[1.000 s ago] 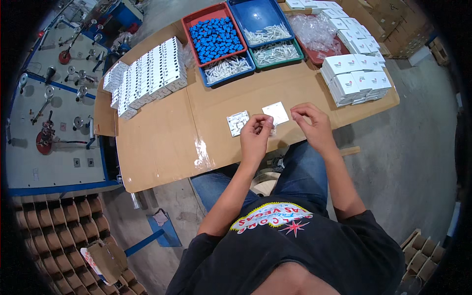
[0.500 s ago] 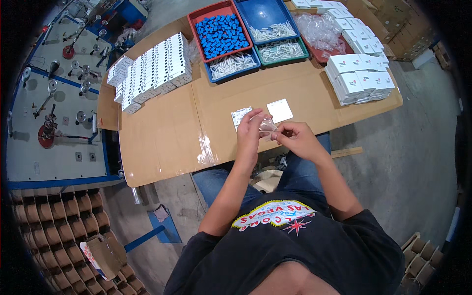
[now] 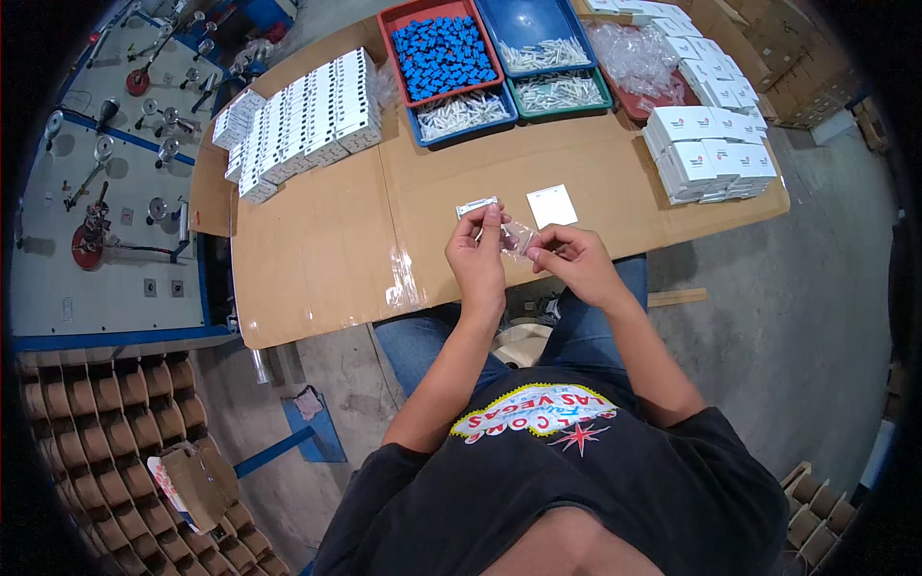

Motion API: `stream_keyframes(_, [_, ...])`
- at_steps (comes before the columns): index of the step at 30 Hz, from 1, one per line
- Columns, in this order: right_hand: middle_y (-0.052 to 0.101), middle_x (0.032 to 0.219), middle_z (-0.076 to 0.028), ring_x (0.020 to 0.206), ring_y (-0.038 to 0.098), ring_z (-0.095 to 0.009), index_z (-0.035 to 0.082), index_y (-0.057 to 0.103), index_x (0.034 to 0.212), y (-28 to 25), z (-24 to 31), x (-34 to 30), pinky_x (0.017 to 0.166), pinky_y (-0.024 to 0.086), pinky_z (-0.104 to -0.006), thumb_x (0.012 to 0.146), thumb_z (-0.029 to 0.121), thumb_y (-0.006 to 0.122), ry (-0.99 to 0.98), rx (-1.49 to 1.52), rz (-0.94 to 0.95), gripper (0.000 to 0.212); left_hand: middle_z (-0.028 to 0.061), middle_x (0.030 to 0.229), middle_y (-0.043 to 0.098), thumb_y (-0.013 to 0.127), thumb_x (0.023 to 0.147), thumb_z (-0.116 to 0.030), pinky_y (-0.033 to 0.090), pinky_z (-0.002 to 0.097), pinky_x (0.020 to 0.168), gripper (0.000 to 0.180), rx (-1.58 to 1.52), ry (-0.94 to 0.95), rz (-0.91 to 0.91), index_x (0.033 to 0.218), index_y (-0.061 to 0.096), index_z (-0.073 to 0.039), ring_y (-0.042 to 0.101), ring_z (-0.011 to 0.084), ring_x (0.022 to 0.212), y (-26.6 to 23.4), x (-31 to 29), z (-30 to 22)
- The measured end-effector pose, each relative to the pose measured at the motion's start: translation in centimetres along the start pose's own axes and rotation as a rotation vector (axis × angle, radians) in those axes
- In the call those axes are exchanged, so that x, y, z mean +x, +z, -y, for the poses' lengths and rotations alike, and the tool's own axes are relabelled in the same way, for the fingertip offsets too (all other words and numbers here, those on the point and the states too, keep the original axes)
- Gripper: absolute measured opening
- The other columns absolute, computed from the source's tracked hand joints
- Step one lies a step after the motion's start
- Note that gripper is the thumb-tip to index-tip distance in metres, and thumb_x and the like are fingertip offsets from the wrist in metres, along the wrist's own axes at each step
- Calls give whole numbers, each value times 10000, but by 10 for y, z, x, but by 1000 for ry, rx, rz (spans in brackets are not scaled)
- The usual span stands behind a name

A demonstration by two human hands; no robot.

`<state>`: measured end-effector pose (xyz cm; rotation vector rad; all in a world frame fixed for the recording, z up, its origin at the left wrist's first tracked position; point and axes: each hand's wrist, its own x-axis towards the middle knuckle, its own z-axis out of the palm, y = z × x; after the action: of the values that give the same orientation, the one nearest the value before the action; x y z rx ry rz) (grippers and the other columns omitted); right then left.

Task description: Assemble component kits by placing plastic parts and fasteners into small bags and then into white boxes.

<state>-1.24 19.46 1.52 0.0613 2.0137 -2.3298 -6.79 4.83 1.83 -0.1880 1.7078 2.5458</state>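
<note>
Near the front edge of the cardboard-covered table (image 3: 317,259), a small clear plastic bag (image 3: 517,238) stretches between my two hands. My left hand (image 3: 476,257) has thumb and fingers closed on the bag's left part. On the other side, my right hand (image 3: 578,265) pinches its right end with thumb and forefinger. Whether anything sits inside the bag is hard to make out. Just beyond my left fingers lies a small white box or card (image 3: 475,205), partly covered by them. A flat white square piece (image 3: 551,205) rests on the cardboard beyond my right hand.
Rows of white boxes (image 3: 312,120) stand at the left. At the back are a red tray (image 3: 386,29) of blue pieces and blue and green trays (image 3: 608,91) of white pieces. Clear bags (image 3: 634,60) fill a red tray; white boxes (image 3: 706,154) are stacked right.
My left hand has shifted slightly left and its fingers have closed in, covering more of the white piece behind. The bag shows more stretched out between my hands. My right hand keeps its pinch.
</note>
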Motion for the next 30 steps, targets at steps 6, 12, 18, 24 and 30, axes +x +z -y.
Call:
stream_keyframes(6, [667, 859, -21, 763, 652, -79, 1, 644, 959, 11, -8, 1, 683, 525, -230, 966, 57, 673, -1, 76, -18, 63, 52, 1018, 675, 622, 1044, -241, 480, 237, 723, 270, 36, 9, -92, 1161, 635, 1, 593, 89, 856, 1, -1, 0])
stream_keyframes(12, [678, 880, -34, 757, 640, -80, -2, 650, 965, 1, -8, 2, 679, 527, -237, 972, 67, 668, 13, 35, -46, 72, 31, 962, 663, 685, 993, -205, 462, 243, 787, 201, 273, 263, 55, 1065, 651, -21, 570, 86, 841, -28, -1, -5])
stream_keyframes(18, [682, 894, -29, 774, 622, -76, -4, 673, 1015, -4, -4, 3, 676, 514, -231, 986, 110, 672, 5, 70, -40, 118, 20, 886, 699, 753, 905, -96, 495, 266, 744, 137, 538, 255, 418, 980, 703, 6, 596, 105, 807, -24, -18, -18])
stream_keyframes(24, [679, 911, -25, 751, 596, -73, 3, 677, 1030, -7, -7, 1, 665, 497, -238, 1003, 125, 653, 34, 29, -11, 128, 23, 926, 713, 721, 939, -91, 521, 248, 794, 126, 507, 60, 393, 1014, 707, 9, 662, 97, 859, -28, -18, -15])
stream_keyframes(30, [675, 880, -6, 744, 589, -62, 11, 672, 1011, -6, -4, 0, 663, 487, -233, 997, 124, 659, 49, -27, -19, 115, 16, 894, 696, 687, 954, -64, 511, 240, 755, 70, 347, -29, 310, 978, 663, -3, 636, 80, 811, -28, -18, 2])
